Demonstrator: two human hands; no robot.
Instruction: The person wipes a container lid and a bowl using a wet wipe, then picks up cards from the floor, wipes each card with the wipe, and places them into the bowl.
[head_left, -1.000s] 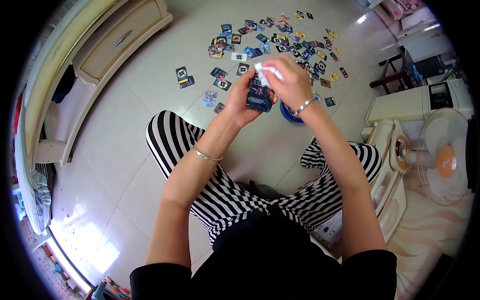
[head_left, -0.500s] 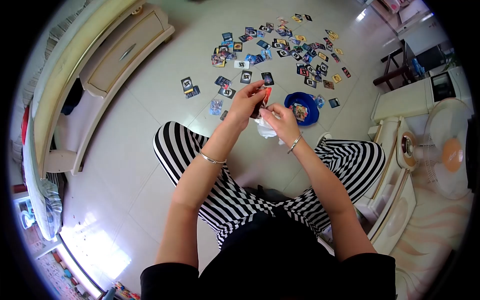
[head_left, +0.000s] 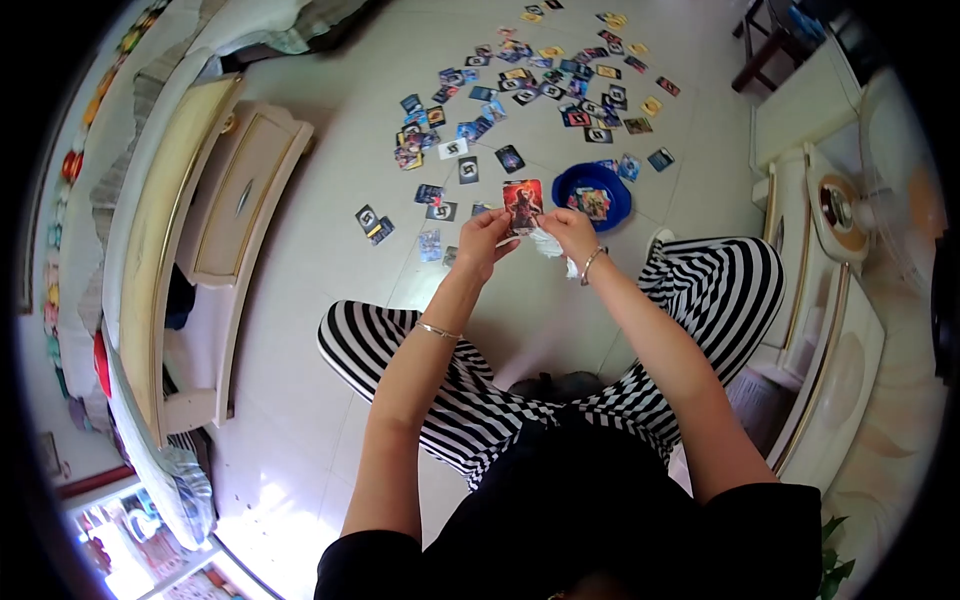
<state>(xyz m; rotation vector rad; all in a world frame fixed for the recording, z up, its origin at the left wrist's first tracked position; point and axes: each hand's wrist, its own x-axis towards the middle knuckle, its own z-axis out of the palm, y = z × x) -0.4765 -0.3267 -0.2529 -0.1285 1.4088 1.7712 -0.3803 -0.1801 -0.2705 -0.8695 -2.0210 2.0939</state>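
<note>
A red card [head_left: 522,203] with a dark figure on it is held upright between both hands. My left hand [head_left: 483,242] pinches its lower left side. At the lower right edge, the fingers of my right hand [head_left: 571,236] are closed on the card, with a crumpled white tissue [head_left: 546,242] hanging beneath them. Just beyond my right hand is a blue bowl [head_left: 621,212] with cards [head_left: 592,204] inside. Many scattered cards [head_left: 468,169] lie on the tiled floor [head_left: 330,200] in front, some overlapping.
A cream drawer cabinet [head_left: 240,200] and a bed edge stand at the left. White appliances [head_left: 840,220] and a pale fan are at the right, with a dark wooden stool [head_left: 765,55] behind them. My legs in striped trousers [head_left: 375,345] are spread on either side.
The dark-backed cards in my left hand have given way to a red card face between both hands. My right hand has moved down from the card's top. The view has shifted.
</note>
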